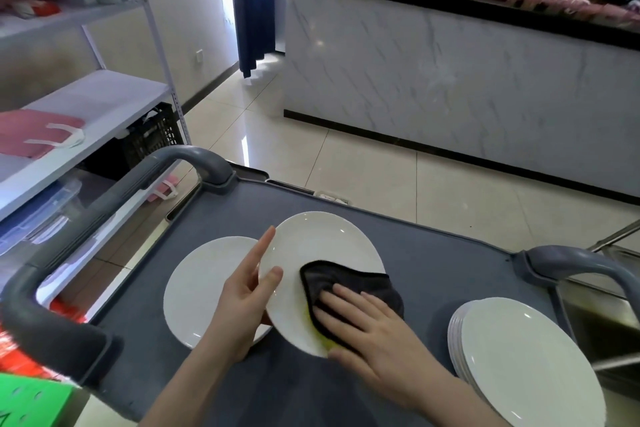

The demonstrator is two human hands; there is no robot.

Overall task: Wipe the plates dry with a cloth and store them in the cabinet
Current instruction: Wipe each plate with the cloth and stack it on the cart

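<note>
Left hand [242, 295] clamps the plate [311, 246] by its left rim; right hand [374, 329], fingers flat, presses the cloth [346, 281] onto it.

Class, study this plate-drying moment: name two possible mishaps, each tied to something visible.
The tilted plate is gripped only at its rim by the left hand; the right hand pressing the cloth might push it onto the plate beneath. The plate stack sits near the cart edge, where an arm could knock it.
</note>
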